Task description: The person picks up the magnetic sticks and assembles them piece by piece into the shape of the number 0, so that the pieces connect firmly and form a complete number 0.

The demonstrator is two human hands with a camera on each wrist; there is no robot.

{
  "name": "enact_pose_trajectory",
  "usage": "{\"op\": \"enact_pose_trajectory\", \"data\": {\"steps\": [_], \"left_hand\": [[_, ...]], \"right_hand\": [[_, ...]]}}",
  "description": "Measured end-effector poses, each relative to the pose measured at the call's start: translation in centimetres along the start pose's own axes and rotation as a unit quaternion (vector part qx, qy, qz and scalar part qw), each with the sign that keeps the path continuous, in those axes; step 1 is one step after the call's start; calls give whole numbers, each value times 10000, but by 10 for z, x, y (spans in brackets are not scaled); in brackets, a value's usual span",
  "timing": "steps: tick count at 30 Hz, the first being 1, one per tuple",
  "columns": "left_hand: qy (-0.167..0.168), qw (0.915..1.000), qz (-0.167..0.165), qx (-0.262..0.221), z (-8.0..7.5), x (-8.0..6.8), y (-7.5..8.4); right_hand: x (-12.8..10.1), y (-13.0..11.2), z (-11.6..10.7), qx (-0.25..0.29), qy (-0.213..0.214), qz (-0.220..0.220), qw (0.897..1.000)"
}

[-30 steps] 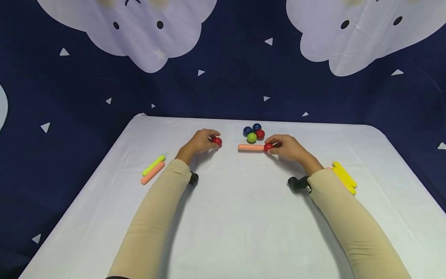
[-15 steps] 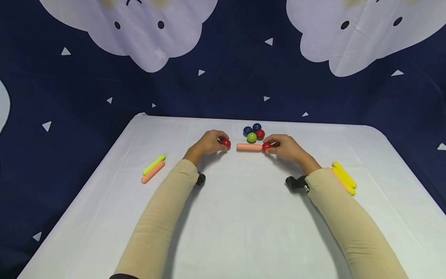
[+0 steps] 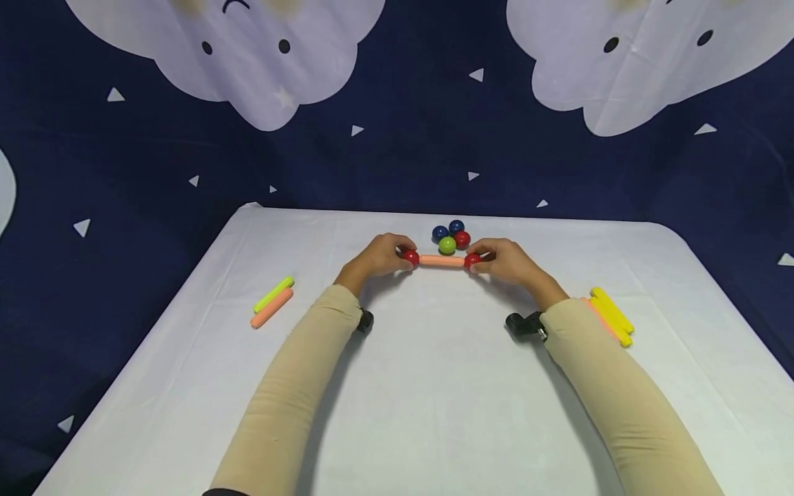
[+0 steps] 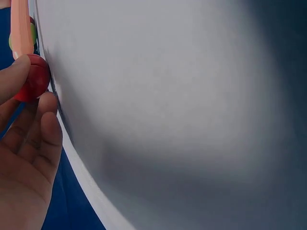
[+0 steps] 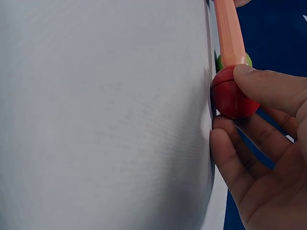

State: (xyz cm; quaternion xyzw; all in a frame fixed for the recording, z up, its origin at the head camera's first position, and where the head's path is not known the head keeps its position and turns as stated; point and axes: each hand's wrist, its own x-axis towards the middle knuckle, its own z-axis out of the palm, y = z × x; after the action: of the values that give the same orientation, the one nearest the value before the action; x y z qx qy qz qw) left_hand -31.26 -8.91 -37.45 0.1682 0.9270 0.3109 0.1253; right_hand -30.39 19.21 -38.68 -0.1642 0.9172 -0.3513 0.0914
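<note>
An orange stick point(image 3: 442, 261) lies crosswise between two red balls near the back of the table. My left hand point(image 3: 380, 256) pinches the left red ball point(image 4: 37, 81), which sits right at the stick's left end. At the other end, my right hand point(image 3: 510, 262) holds the right red ball point(image 5: 232, 98) between thumb and fingers, and the stick meets that ball. Just behind the stick is a cluster of balls: a green ball point(image 3: 447, 245), another red ball point(image 3: 462, 239) and two blue balls point(image 3: 440, 234).
A yellow-green stick point(image 3: 273, 295) and an orange stick point(image 3: 271, 308) lie side by side at the left of the white table point(image 3: 434, 399). Yellow sticks point(image 3: 613, 311) and part of an orange one lie by the right sleeve. A dark cloud-patterned cloth point(image 3: 409, 158) hangs behind.
My left hand has carried its red ball rightward to the orange stick's free end. My right hand, with its ball and the stick, has shifted slightly left.
</note>
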Motion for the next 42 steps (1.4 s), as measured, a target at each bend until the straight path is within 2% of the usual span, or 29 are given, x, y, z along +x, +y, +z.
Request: {"op": "enact_pose_trajectory", "data": {"steps": [27, 36, 42], "left_hand": [[195, 9996, -177, 125, 2, 1, 3], [166, 9995, -279, -3, 3, -1, 0], [222, 9995, -235, -24, 4, -1, 1]], "right_hand": [[1, 0, 1, 1, 37, -5, 10000], [2, -2, 5, 8, 14, -58, 10000], [1, -3, 4, -27, 65, -51, 10000]]}}
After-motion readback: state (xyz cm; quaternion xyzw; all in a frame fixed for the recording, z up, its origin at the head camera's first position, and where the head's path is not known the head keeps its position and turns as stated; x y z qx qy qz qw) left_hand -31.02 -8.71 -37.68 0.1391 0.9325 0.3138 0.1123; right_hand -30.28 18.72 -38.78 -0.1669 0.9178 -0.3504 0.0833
